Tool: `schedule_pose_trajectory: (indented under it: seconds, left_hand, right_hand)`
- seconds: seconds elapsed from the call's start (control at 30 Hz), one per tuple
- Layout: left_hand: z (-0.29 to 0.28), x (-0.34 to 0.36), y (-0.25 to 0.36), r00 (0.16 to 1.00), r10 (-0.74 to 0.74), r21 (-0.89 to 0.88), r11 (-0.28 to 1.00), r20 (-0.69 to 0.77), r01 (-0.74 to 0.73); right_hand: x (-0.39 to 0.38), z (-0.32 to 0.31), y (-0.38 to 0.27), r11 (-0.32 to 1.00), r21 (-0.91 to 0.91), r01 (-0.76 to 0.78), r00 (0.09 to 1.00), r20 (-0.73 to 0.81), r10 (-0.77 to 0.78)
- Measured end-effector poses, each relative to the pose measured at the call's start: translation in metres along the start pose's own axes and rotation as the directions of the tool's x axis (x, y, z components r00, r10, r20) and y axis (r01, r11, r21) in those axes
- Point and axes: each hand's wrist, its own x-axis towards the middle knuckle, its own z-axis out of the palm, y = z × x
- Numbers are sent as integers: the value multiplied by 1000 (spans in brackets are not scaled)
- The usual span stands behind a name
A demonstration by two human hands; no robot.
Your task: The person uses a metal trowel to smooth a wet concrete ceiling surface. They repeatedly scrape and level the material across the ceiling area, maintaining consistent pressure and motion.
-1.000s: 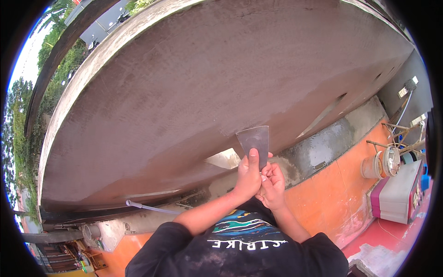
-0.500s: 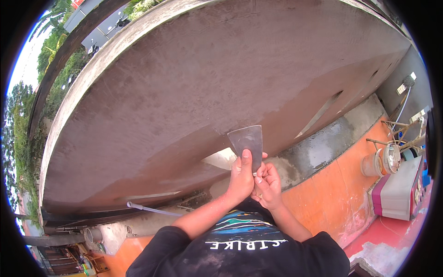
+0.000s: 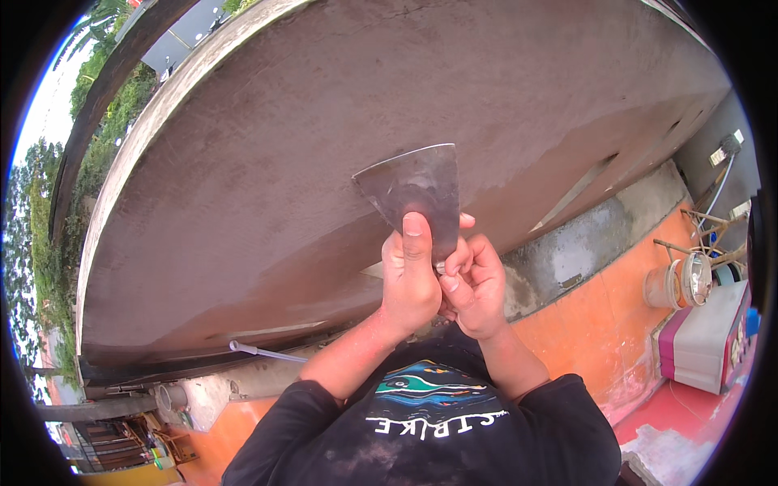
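A wide dark-metal scraper point(image 3: 417, 178) points away from me, its broad, slightly curved edge at the top. My left hand point(image 3: 405, 279) grips it, thumb flat on the blade face and fingers behind. On the right, the closed fingers of my right hand point(image 3: 478, 283) pinch at the scraper's narrow lower end. A tiny pale bit shows between the hands there, too small to name. Any handle is hidden by my hands. Beyond the blade rises a grey-brown plastered wall point(image 3: 267, 146), damp and darker along its lower part; the scraper appears apart from it.
An orange floor point(image 3: 583, 324) runs along the wall, with a wet grey cement strip point(image 3: 571, 263) at its foot. To the right stand buckets point(image 3: 663, 287), a grey-and-maroon box-like object point(image 3: 705, 340) and wooden poles point(image 3: 707, 216). A pale pipe point(image 3: 263, 351) lies at left.
Both hands have lifted the scraper up and away from my body, and it looks larger and tilted a little more to the left. The grip looks the same.
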Motion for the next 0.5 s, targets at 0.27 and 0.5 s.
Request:
schedule_pose_trajectory:
  seconds: [0.27,0.5]
  left_hand:
    - [19,-22,-48,968,-242,-16,970,66,244]
    - [16,-30,-74,973,-230,-81,970,18,231]
  right_hand:
    - [-46,-19,-5,983,123,-140,960,-228,165]
    - [-53,-34,9,979,50,-196,940,-274,202]
